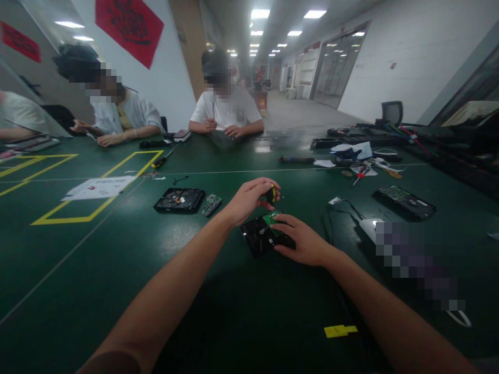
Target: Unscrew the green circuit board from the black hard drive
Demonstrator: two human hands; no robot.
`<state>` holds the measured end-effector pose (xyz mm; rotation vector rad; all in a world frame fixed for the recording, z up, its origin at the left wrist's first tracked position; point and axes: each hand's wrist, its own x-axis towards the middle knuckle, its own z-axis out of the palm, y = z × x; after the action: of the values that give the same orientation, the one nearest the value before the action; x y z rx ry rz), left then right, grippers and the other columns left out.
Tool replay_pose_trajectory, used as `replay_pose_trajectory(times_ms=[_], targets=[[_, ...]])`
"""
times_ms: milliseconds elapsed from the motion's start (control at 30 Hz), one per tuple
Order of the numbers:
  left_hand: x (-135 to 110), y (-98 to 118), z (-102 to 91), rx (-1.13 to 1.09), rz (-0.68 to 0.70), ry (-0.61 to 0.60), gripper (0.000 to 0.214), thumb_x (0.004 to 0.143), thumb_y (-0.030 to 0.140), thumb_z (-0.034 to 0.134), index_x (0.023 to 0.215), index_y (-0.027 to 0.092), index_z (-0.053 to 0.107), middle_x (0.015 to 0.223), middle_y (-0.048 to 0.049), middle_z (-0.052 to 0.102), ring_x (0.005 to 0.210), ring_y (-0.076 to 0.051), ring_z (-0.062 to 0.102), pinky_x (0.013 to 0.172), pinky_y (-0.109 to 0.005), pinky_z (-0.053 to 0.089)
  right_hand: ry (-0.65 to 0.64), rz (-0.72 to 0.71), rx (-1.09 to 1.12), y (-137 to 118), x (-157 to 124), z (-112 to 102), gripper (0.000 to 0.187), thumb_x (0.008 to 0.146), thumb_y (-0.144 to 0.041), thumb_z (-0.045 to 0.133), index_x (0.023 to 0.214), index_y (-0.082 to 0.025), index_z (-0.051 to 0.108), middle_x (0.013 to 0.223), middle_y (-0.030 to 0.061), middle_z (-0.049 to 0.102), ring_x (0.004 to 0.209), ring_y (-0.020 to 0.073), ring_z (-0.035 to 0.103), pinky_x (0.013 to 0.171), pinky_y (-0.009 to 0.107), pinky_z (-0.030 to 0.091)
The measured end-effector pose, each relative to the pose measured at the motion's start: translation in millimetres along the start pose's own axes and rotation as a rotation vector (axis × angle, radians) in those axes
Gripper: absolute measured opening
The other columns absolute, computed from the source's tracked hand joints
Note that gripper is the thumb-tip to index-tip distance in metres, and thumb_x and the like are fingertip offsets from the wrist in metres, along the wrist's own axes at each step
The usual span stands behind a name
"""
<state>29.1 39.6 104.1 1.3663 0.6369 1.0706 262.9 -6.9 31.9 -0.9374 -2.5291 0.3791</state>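
Note:
My left hand (255, 197) is closed around the black-and-yellow handle of a screwdriver (272, 194). Its shaft points down at the green circuit board (270, 218) on a black hard drive (255, 236). Lying on the drive's right end, my right hand (298, 240) steadies it between thumb and fingers, the index finger close to the screwdriver shaft. Whether the tip sits in a screw is too small to tell. Left of the drive are a loose circuit board (212, 204) and another hard drive (180, 200).
A third hard drive (404, 202) lies to the right, near a white power strip or similar long device (368, 226) with a black cable. A red screwdriver (362, 174) lies among scraps. Another screwdriver (159, 162) and papers (99, 188) are left. Co-workers sit across the green table (156, 291).

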Motion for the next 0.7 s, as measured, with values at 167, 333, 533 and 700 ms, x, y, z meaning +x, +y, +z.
replay_pose_trajectory(times_ms=[167, 333, 533, 700], targets=[[-0.5, 0.0, 1.5, 0.018, 0.011, 0.009, 0.025, 0.098, 0.041, 0.064, 0.103, 0.017, 0.070, 0.098, -0.0095, 0.070, 0.096, -0.021, 0.068, 0.070, -0.029, 0.061, 0.008, -0.010, -0.003, 1.9, -0.1, 1.8, 0.052, 0.093, -0.040, 0.076, 0.141, -0.025, 0.064, 0.157, 0.0150, 0.055, 0.147, 0.0372, 0.052, 0.120, 0.062, 0.045], [-1.0, 1.5, 4.0, 0.061, 0.015, 0.010, 0.027, 0.096, 0.042, 0.069, 0.101, 0.016, 0.069, 0.098, -0.0085, 0.069, 0.092, -0.019, 0.067, 0.069, -0.029, 0.061, 0.024, -0.011, 0.004, 2.8, -1.4, 2.3, 0.053, 0.092, -0.040, 0.077, 0.141, -0.025, 0.065, 0.157, 0.0153, 0.055, 0.148, 0.0376, 0.051, 0.120, 0.063, 0.045], [-1.7, 3.5, 4.5, 0.125, 0.032, 0.044, 0.029, 0.093, 0.044, 0.075, 0.094, 0.016, 0.066, 0.097, -0.0077, 0.068, 0.086, -0.016, 0.065, 0.070, -0.029, 0.061, -0.002, 0.006, -0.005, 1.1, -1.1, 0.2, 0.053, 0.093, -0.041, 0.076, 0.142, -0.027, 0.064, 0.159, 0.0131, 0.054, 0.148, 0.0372, 0.050, 0.120, 0.063, 0.046], [-2.2, 2.0, 3.5, 0.162, 0.049, 0.081, 0.034, 0.089, 0.043, 0.080, 0.089, 0.015, 0.062, 0.090, -0.0055, 0.068, 0.076, -0.013, 0.063, 0.066, -0.027, 0.059, -0.001, 0.011, -0.002, -0.1, -0.3, -0.6, 0.054, 0.092, -0.040, 0.076, 0.143, -0.025, 0.064, 0.159, 0.0141, 0.054, 0.148, 0.0373, 0.050, 0.120, 0.062, 0.046]])
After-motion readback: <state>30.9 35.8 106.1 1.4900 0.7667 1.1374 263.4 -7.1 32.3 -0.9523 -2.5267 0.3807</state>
